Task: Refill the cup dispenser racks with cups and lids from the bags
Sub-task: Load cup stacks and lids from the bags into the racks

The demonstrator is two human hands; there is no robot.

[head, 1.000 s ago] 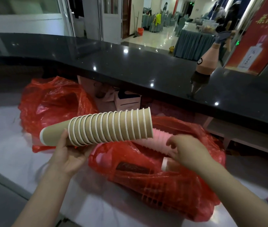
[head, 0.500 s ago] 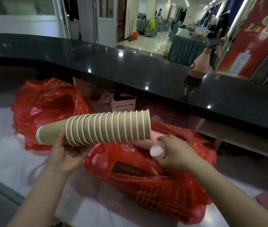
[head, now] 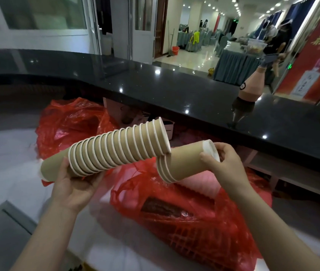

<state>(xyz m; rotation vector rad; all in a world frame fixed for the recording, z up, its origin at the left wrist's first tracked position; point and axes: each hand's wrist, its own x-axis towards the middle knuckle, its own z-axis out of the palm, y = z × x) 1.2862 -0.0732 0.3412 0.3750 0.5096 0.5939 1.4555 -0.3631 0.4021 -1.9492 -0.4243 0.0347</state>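
**Kraft-paper cups, two stacks about to be joined**

Brown paper cups with white rims filled both of your hands. Your left hand (head: 73, 184) cradled the long stack (head: 116, 151) from below, its grip curled around the narrow base end, the open mouth tilted up and to the right. Your right hand (head: 223, 163) pinched the closed base of the short stack (head: 182, 163), fingers wrapped on its end, its rims pointing down-left and touching the mouth of the long one.

To join them well, you would likely have needed to turn the short stack so its base faced the long stack's open mouth, line up the two axes, then slide it in gently; squeezing hard could have dented the thin walls.

Below your hands sat a red plastic bag (head: 184, 222) on the pale tabletop (head: 4, 153), with what looked like pink cups showing through it. A second red bag (head: 73, 122) lay behind to the left. A glossy black counter (head: 174, 90) curved beyond, carrying a bottle-shaped ornament (head: 250, 90). Further off were glass doors, a red banner and a lit hall with draped tables. No dispenser rack was visible.
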